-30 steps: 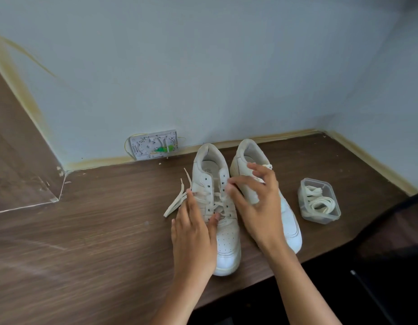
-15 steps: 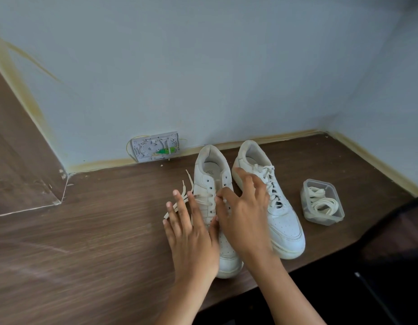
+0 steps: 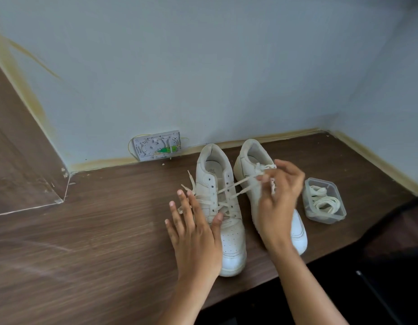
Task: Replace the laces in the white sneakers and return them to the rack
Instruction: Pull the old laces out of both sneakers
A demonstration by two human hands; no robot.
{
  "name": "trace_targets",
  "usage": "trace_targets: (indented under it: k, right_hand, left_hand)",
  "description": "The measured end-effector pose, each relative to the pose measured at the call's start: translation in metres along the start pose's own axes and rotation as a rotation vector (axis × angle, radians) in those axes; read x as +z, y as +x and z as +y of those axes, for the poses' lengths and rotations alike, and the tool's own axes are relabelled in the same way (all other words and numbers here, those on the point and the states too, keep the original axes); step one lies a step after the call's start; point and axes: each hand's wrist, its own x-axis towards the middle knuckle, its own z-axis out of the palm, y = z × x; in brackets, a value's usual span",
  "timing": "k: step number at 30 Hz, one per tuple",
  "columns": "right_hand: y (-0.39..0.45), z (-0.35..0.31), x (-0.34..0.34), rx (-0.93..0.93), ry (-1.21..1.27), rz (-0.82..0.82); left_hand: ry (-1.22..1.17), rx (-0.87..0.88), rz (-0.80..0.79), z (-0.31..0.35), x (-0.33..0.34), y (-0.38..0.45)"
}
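Head view: we look down on a dark wood-grain tabletop (image 3: 97, 231) set into a corner of pale blue-grey walls. Two white sneakers stand side by side on it, toes toward us and heels near the back wall. The left sneaker (image 3: 223, 207) is half unlaced: its top eyelets are bare, and a cream lace (image 3: 236, 187) runs from the eyelets up and to the right in two taut strands. Loose lace ends (image 3: 191, 181) fan out on the tabletop just left of that shoe.

Our left hand (image 3: 193, 233) lies with fingers straight and spread, palm down against the left side of the left sneaker, thumb resting on its lower lacing; it holds nothing. Our right hand (image 3: 279, 200) hovers over the right sneaker (image 3: 297, 231), fingers curled and pinching the far ends of the taut lace. The fingertips are blurred, so we can only say the pinch seems to be between thumb and forefinger. Much of the right sneaker's lacing is hidden behind this hand.

Just right of the right sneaker sits a small clear plastic tub (image 3: 339, 214), uncovered, with coiled cream laces (image 3: 323, 200) inside. Against the back wall, left of the heels, is a grey wall box (image 3: 156, 145) with a green part and thin yellow wires.
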Motion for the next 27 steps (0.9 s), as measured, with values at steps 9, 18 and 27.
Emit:
trace_targets:
  k: [9,18,27]
  right_hand:
    - [-0.006,-0.001,0.001,-0.258,-0.262,-0.274]
    - [-0.02,-0.009,0.011,-0.301,-0.482,-0.24]
    - [-0.027,-0.007,0.021,-0.308,-0.667,-0.245]
  left_hand:
    - [-0.032,-0.028,0.001,0.004,-0.004,0.0]
    - [-0.042,0.011,0.029,0.002,-0.002,-0.001]
    - [-0.009,0.03,0.055,0.002,-0.001,-0.001]
